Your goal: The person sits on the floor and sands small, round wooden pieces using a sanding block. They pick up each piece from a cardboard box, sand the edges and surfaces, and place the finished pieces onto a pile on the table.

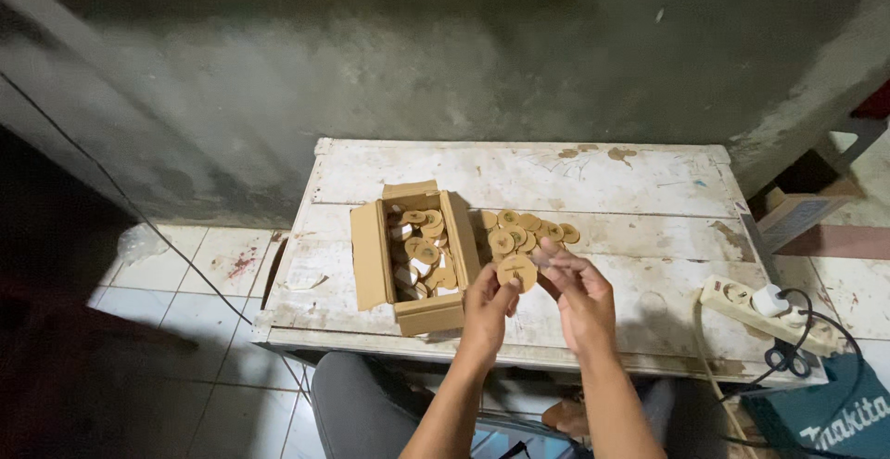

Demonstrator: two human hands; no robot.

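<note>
The wooden disc (516, 272) is held upright above the front part of the bench (649, 190), between both hands. The left hand (489, 309) grips the disc at its lower left edge with thumb and fingertips closed on it. The right hand (579, 294) sits just beside the disc on its right; its fingers are pinched narrowly around a small thin item that is too small to identify. Directly behind the held disc, a loose pile of similar discs (527, 230) lies on the bench. To the left of the pile stands an open cardboard box (375, 260) holding more discs. A white power strip (742, 303) with a plugged-in adapter rests at the right bench edge
</note>
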